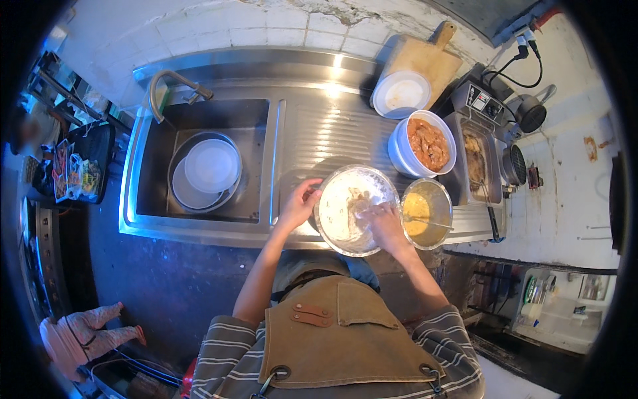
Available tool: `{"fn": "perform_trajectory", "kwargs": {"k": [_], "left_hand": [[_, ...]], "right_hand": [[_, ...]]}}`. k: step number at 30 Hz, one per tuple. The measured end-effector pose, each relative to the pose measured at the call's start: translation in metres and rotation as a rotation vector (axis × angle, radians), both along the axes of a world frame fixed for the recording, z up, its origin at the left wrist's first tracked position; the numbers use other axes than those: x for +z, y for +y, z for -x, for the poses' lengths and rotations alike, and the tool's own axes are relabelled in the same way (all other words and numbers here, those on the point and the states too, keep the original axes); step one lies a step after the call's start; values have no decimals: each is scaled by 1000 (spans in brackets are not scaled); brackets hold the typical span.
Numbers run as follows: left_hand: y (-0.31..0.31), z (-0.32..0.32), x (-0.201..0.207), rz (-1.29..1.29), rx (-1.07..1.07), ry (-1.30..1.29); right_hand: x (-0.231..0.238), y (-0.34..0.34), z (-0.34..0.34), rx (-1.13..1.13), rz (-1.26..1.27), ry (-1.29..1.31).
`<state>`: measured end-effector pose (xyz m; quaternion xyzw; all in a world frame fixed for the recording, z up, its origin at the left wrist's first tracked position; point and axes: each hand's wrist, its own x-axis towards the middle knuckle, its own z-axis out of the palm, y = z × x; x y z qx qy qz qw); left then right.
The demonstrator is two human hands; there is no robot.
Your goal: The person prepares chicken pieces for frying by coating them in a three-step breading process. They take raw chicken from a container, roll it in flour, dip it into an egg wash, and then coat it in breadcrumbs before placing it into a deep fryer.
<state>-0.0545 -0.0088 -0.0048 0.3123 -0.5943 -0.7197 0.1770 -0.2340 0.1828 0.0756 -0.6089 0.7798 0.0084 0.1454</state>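
Note:
A steel mixing bowl of white flour stands at the front edge of the ribbed drainboard. My left hand rests at its left rim, fingers curled against the edge. Over the bowl's right side, my right hand dips into the flour with its fingers drawn together; what they hold is hidden. Beside them a pale brown, flour-coated piece shows in the flour. Close on the right sits a metal bowl of yellow batter with a thin utensil across it. Behind that, a white tub holds raw meat in reddish marinade.
A deep fryer stands at the right, its basket handle reaching forward. At the back are a white plate and a wooden cutting board. The sink at left holds stacked dishes. A person is on the floor area, lower left.

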Motion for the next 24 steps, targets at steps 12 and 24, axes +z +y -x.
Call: {"fn": "perform_trajectory", "kwargs": {"k": [12,24], "left_hand": [[-1,-1,5,25,-8,1],[-6,-2,2,-22,-65,11]], "right_hand": [[-47,-15,-42,-435,-84,115],[-49,-16,-25,-440,143,192]]}}
